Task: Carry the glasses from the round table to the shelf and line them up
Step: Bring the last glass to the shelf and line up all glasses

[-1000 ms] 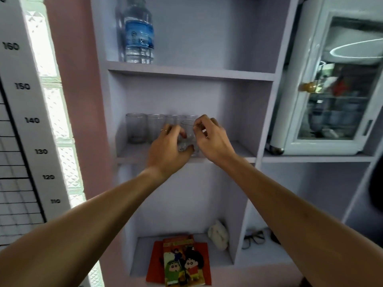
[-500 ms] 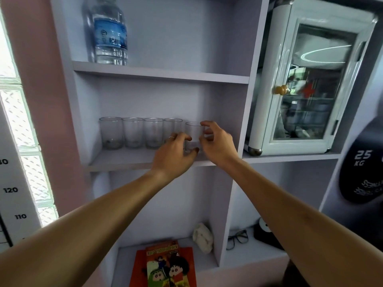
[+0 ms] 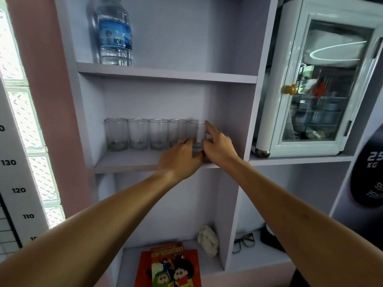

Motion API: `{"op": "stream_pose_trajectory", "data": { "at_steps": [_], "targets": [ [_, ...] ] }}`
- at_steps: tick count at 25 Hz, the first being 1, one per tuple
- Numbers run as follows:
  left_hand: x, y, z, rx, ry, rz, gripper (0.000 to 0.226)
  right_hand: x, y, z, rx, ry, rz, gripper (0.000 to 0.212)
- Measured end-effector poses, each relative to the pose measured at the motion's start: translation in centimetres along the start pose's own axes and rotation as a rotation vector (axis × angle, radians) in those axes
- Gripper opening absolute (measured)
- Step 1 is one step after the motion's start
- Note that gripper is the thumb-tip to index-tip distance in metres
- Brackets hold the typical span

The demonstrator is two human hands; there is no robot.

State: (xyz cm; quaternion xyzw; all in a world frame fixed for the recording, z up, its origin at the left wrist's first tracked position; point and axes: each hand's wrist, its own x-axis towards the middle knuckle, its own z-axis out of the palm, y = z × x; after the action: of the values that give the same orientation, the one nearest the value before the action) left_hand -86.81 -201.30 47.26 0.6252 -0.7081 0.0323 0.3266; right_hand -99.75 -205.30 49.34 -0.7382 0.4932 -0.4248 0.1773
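Hands, left (image 3: 180, 157) and right (image 3: 220, 146), both grasp the fifth clear cylindrical glass (image 3: 198, 135), which stands upright at the right end of a row on the pale lilac shelf (image 3: 128, 162).

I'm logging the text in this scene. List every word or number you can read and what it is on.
"130", "120", "110": height chart at the left edge; a cut-off "0" above, another number below is cropped.
"25 KG": dark weight plate at right; its lower lettering is too blurred.
"4": comic book cover; its title is unreadable.
Water bottle label: too blurred to read.
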Motion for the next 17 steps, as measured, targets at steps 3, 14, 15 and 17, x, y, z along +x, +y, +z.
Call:
{"op": "stream_pose_trajectory", "data": {
  "at_steps": [3,14,15,17],
  "targets": [
    [0.3,0.0,0.2,0.033,-0.03,-0.013,0.056,0.4,0.1,0.2,-0.019,-0.021,0.016,0.064],
    [1.3,-0.8,0.4,0.007,-0.102,-0.024,0.051,1.3,-0.2,0.5,-0.021,-0.029,0.04,0.064],
    [1.2,-1.0,0.1,-0.049,-0.069,-0.013,0.045,1.3,-0.1,0.6,-0.015,-0.025,0.042,0.064],
    [0.6,-2.0,-0.6,-0.034,0.063,0.026,0.037,1.1,-0.2,0.9,-0.054,0.006,0.014,0.065]
  ]
}}
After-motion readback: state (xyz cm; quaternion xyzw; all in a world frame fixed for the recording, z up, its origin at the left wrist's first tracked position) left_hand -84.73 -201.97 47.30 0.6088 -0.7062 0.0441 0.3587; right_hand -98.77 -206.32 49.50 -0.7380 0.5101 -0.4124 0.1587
